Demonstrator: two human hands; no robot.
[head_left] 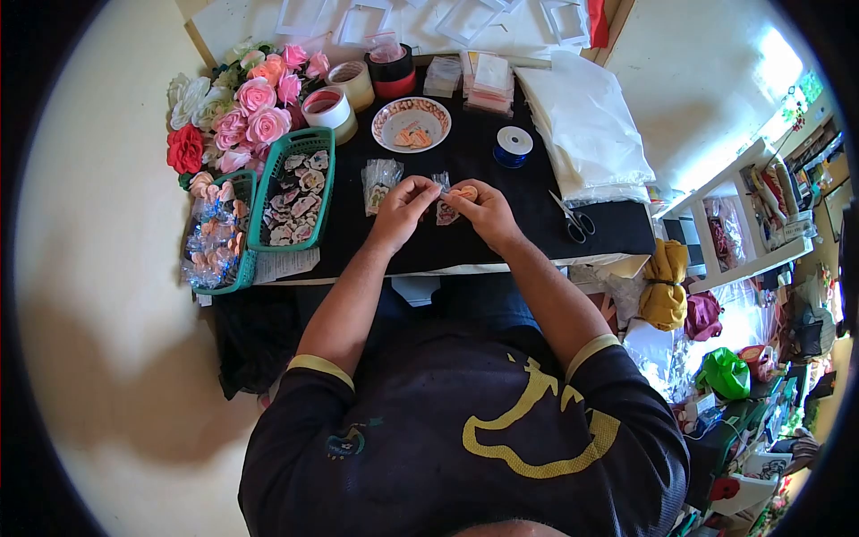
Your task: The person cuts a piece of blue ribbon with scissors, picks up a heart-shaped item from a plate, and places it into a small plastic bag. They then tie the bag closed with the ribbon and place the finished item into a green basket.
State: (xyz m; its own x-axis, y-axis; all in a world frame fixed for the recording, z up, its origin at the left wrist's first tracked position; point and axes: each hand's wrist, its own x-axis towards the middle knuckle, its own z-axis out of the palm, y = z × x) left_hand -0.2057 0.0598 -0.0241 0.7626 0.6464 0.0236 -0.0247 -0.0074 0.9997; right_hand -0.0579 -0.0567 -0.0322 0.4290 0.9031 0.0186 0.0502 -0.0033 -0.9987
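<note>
Over the black-covered table both hands meet. My left hand (407, 213) is closed, thumb and finger pinching the top of a small clear plastic bag (441, 179). My right hand (485, 215) is closed beside it, with a small orange cutout piece (465, 191) at its fingertips. Just under the fingers shows a printed paper cutout (446, 215); the hands partly hide it. To the left of my left hand lies a stack of clear bags with cutouts (381, 186). Ahead, a patterned plate (438, 112) bears several orange pieces (413, 136).
At left, a green basket (288, 247) holds printed cutouts, beside another basket (224, 288) of wrapped pieces. Behind are artificial roses (255, 112) and tape rolls (329, 109). At right lie a blue ribbon spool (512, 148), scissors (573, 217) and white plastic sheets (586, 125).
</note>
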